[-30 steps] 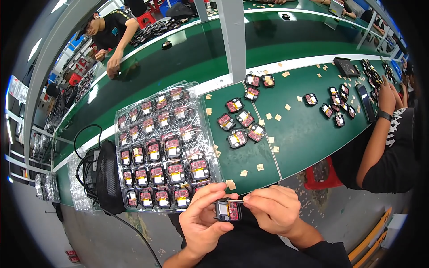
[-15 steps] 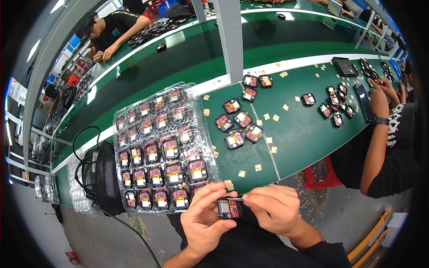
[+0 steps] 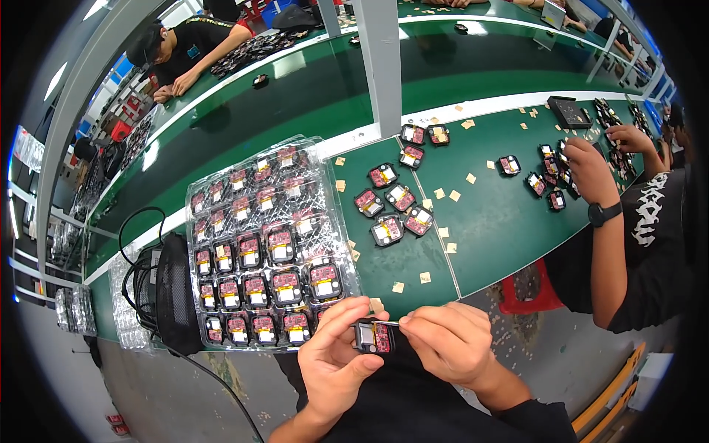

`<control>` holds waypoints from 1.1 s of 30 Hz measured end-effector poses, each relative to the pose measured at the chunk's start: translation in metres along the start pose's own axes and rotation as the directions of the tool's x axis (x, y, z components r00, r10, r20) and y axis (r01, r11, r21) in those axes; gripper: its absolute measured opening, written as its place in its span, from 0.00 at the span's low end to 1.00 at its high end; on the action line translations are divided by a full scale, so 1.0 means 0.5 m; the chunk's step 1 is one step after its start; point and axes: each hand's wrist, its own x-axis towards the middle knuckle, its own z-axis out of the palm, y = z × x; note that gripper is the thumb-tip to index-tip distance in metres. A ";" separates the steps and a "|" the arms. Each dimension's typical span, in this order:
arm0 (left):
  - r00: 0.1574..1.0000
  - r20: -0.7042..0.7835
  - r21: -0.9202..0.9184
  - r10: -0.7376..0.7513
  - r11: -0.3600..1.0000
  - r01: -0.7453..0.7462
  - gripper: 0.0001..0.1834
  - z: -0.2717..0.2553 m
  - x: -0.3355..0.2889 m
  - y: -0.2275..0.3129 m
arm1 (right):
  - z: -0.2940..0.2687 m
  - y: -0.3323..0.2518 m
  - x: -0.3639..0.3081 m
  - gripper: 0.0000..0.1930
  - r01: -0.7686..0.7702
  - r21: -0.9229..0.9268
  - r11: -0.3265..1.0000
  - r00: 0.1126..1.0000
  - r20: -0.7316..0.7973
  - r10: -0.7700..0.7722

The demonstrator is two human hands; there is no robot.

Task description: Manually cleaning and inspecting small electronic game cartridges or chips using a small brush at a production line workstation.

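My left hand (image 3: 331, 373) holds a small black square device housing (image 3: 374, 337) between thumb and fingers, above my lap at the bench's front edge. Its open side shows a red circuit board and a silvery-white block. In a pinch, my right hand (image 3: 452, 343) grips a thin metal tool (image 3: 388, 323) whose tip lies along the housing's upper edge. What the tip touches is too small to tell. Left of my hands lies a clear plastic tray (image 3: 341, 247) with rows of similar housings. More loose housings (image 3: 385, 230) lie on the green bench beyond my hands.
Small tan squares (image 3: 425, 277) are scattered over the bench. A black mesh case (image 3: 179, 295) with cables stands left of the tray. A grey post (image 3: 380, 66) rises before the green conveyor (image 3: 244, 118). At right, a co-worker's hand (image 3: 591, 173) is at another cluster of housings.
The co-worker at right has moved one hand left to the cluster of housings. Housings on the conveyor have shifted slightly left. My hands keep nearly the same pose around the housing.
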 end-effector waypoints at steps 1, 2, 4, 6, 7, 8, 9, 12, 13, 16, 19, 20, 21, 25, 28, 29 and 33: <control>1.000 0.004 -0.003 -0.002 1.000 0.002 0.36 0.000 0.000 -0.001 | 0.001 0.001 -0.001 0.13 0.000 -0.001 1.000 1.000 0.000 0.000; 1.000 0.007 -0.006 -0.004 1.000 0.004 0.36 0.000 0.000 -0.001 | 0.003 0.003 -0.002 0.13 -0.002 0.007 1.000 1.000 -0.006 0.002; 1.000 0.006 0.000 0.003 1.000 -0.003 0.36 0.001 0.003 -0.001 | 0.003 0.002 -0.001 0.13 -0.004 0.015 1.000 1.000 -0.010 0.004; 1.000 0.002 0.008 0.011 1.000 -0.011 0.36 0.000 0.004 -0.001 | 0.002 -0.001 0.003 0.13 -0.027 0.012 1.000 0.999 -0.028 0.027; 1.000 0.003 0.009 0.020 1.000 -0.020 0.36 -0.002 0.004 -0.002 | 0.001 -0.002 0.004 0.13 -0.026 0.013 1.000 0.999 -0.027 0.026; 1.000 0.005 0.010 0.027 1.000 -0.027 0.36 -0.002 0.004 -0.003 | 0.000 -0.003 0.005 0.13 -0.025 0.009 1.000 1.000 -0.016 0.025; 1.000 0.005 0.009 0.027 1.000 -0.027 0.36 -0.002 0.004 -0.002 | -0.001 -0.003 0.005 0.14 -0.024 0.005 1.000 1.000 -0.005 0.024; 1.000 -0.005 -0.002 0.000 1.000 0.000 0.36 -0.001 0.003 0.001 | 0.004 0.001 0.001 0.14 0.002 0.002 1.000 1.000 -0.010 -0.002; 1.000 -0.002 -0.006 -0.004 1.000 0.004 0.36 -0.001 0.003 0.000 | 0.005 0.002 0.001 0.14 0.002 0.002 1.000 1.000 -0.010 -0.002; 1.000 0.003 -0.007 -0.008 1.000 0.008 0.35 -0.001 0.001 0.000 | 0.005 0.001 0.001 0.14 0.003 0.007 1.000 1.000 -0.012 -0.003; 1.000 0.006 0.006 0.002 1.000 -0.002 0.36 -0.002 0.000 -0.001 | 0.005 0.001 0.001 0.14 -0.002 0.018 1.000 1.000 -0.010 0.002; 1.000 0.010 0.014 0.011 1.000 -0.011 0.36 -0.002 0.000 -0.001 | 0.005 0.002 0.002 0.14 -0.004 0.029 1.000 1.000 -0.007 0.005; 1.000 0.010 0.014 0.010 1.000 -0.010 0.36 -0.002 0.000 0.000 | 0.005 0.002 0.002 0.14 -0.007 0.039 0.999 1.000 -0.004 0.007; 1.000 0.016 0.015 0.020 1.000 -0.021 0.36 0.000 0.000 0.001 | 0.012 -0.001 -0.006 0.14 -0.015 0.061 0.998 1.000 0.003 0.015; 1.000 0.019 0.020 0.024 1.000 -0.024 0.36 -0.002 0.002 -0.001 | 0.014 -0.003 -0.004 0.14 -0.013 0.041 0.999 1.000 -0.014 0.014; 1.000 0.018 0.030 0.021 0.999 -0.022 0.36 -0.003 0.002 -0.002 | 0.014 -0.004 -0.002 0.13 -0.015 0.039 0.999 1.000 -0.007 0.015; 0.999 0.009 0.013 0.036 0.999 -0.036 0.35 -0.001 0.003 0.009 | 0.025 0.011 -0.004 0.12 -0.064 0.189 0.980 0.995 -0.066 0.078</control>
